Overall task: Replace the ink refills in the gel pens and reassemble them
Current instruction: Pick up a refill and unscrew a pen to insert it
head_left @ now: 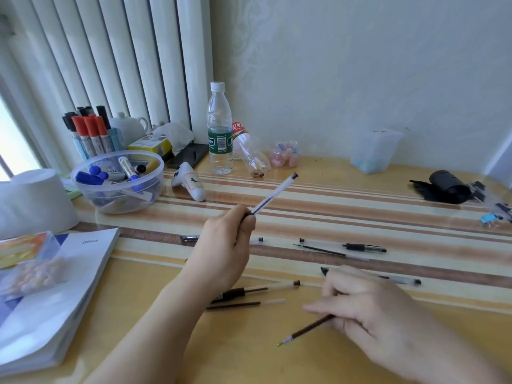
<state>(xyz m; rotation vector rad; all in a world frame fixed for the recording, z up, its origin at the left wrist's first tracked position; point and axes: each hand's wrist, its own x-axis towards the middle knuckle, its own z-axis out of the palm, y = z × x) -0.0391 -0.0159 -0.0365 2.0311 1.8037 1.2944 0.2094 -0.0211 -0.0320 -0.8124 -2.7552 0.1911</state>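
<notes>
Two hands clamp parts: my left hand raises the pen barrel, pointing up-right; right hand grips the refill, tip down-left.

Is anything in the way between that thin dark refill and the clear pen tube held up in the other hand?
Nothing visible: open air above the striped table separates the dark refill in the right hand from the clear pen barrel in the left hand.
</notes>
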